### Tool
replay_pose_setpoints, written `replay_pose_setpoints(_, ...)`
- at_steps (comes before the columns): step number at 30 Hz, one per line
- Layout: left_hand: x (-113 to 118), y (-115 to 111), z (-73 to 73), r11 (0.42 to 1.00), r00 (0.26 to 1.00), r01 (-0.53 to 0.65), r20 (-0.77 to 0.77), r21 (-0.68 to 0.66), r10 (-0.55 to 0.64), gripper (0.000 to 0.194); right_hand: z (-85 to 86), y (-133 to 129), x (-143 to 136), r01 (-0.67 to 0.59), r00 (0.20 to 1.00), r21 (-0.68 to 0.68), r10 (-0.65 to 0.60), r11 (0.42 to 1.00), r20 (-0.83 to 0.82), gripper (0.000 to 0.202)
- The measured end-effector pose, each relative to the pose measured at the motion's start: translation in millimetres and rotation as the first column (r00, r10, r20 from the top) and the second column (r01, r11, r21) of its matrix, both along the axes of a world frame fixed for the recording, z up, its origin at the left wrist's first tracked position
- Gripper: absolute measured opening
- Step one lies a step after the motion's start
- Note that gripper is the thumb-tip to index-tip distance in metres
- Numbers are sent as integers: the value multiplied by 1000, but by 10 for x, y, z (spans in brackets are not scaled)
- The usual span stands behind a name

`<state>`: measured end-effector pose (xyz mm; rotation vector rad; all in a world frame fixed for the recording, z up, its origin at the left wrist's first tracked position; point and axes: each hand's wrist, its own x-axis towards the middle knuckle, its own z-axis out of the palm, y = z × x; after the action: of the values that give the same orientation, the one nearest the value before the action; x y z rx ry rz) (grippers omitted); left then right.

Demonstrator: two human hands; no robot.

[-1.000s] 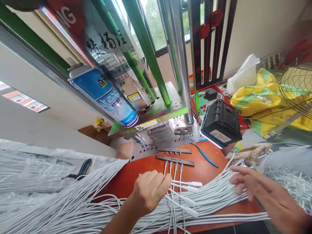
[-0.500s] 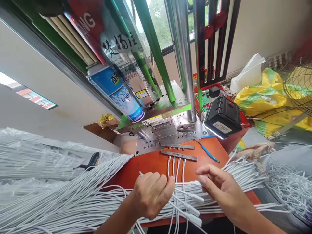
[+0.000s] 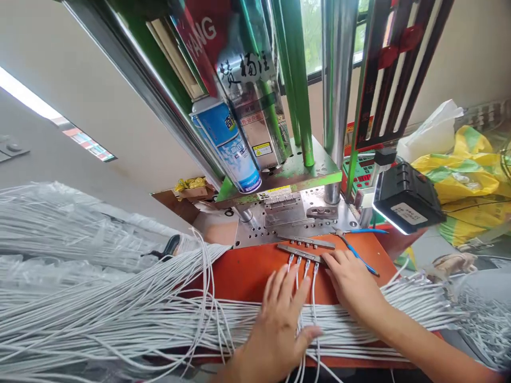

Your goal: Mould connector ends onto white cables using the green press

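Note:
My left hand (image 3: 279, 319) is open, fingers spread, over the thin white cables (image 3: 313, 292) that run from a narrow metal bar (image 3: 299, 252). Small connectors on those cables sit along the bar's near edge. At the bar's right end, my right hand (image 3: 355, 287) has its thumb and fingers closed on it; the fingertips partly hide that end. A second slotted metal bar (image 3: 305, 242) lies just behind, on the orange tabletop (image 3: 243, 271). Beneath both hands a thick bundle of white cables (image 3: 159, 324) stretches across the table.
Behind the bars stands a press with a steel base plate (image 3: 259, 234) and green posts, a blue spray can (image 3: 229, 149) on its left. Blue-handled pliers (image 3: 361, 258) lie at the right, beneath a black lamp (image 3: 411, 197). Yellow bags (image 3: 459, 170) are farther right.
My left hand has let go of the white cables with moulded ends, and loose loops now lie to the left. My right hand has moved forward onto the bar's end. The view has shifted.

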<state>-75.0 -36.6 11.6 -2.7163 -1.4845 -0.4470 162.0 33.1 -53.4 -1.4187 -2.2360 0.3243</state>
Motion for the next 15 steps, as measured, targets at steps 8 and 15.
replay_pose_setpoints(8, 308, -64, -539, 981, 992, 71, 91, 182, -89, 43, 87, 293, 101, -36, 979, 2, 36, 999, -201, 29)
replay_pose_setpoints(15, 237, 730, -10, 986, 989, 84, 110, 143, -100, 21, 453, 1495, -137, 29, 914, 143, 31, 989, -404, 39)
